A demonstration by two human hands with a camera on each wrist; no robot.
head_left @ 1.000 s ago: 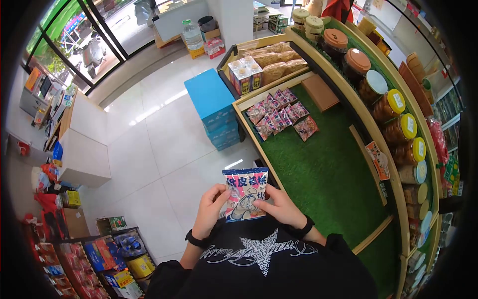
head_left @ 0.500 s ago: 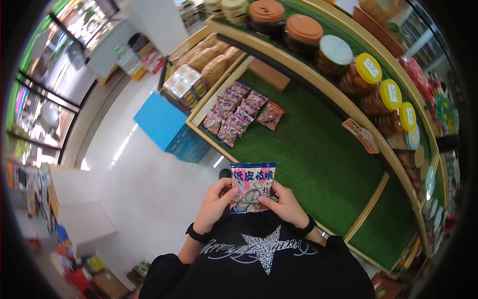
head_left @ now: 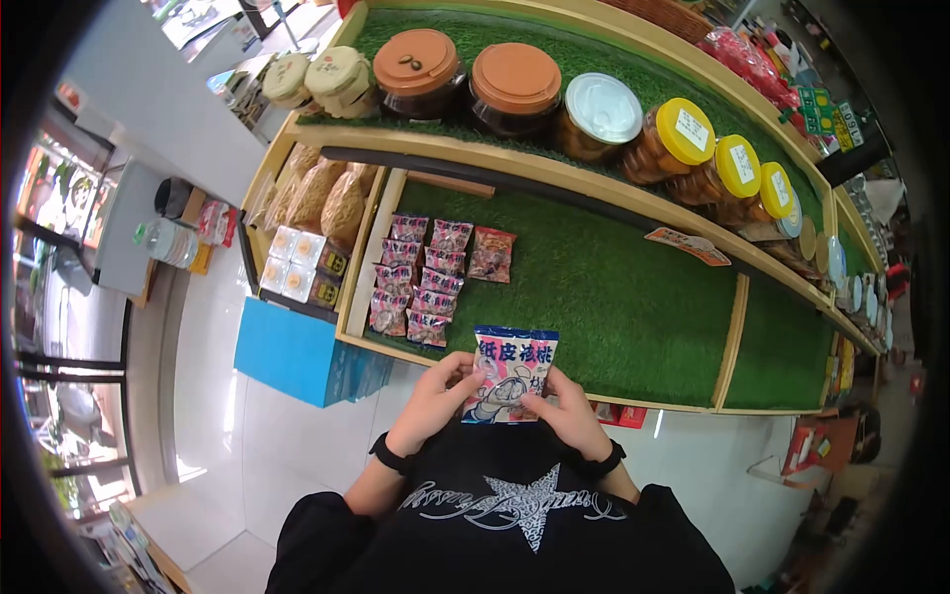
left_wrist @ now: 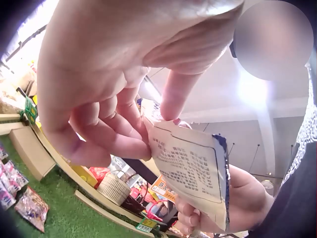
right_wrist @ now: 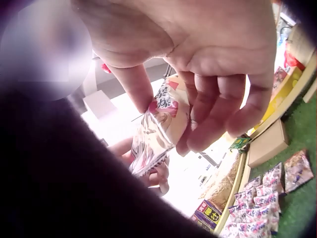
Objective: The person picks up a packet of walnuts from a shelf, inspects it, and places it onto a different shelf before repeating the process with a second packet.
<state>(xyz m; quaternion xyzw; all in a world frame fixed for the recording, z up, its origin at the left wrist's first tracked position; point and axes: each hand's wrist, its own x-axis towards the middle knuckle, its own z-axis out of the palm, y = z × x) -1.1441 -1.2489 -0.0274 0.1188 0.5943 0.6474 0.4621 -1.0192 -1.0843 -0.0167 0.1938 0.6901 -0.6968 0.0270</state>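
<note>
Both my hands hold a small walnut bag upright in front of my chest, its printed pink and cream front with a dark blue top band facing up at me. The left hand pinches its left edge between thumb and fingers; the right hand pinches the right edge the same way. In the left wrist view the bag's cream back shows rows of small print. Beyond the hands, two columns of similar small bags lie on green artificial turf, with a redder packet beside them.
A wooden-framed display stand curves ahead, with lidded jars along its upper shelf. Bulky clear bags and white-topped boxes fill its left bay. A blue box stands on the floor at the left. An orange sign leans at the shelf.
My view and body have turned to the right, so the display stand now lies straight ahead and its small bags have shifted left. Both hands keep the same hold on the walnut bag.
</note>
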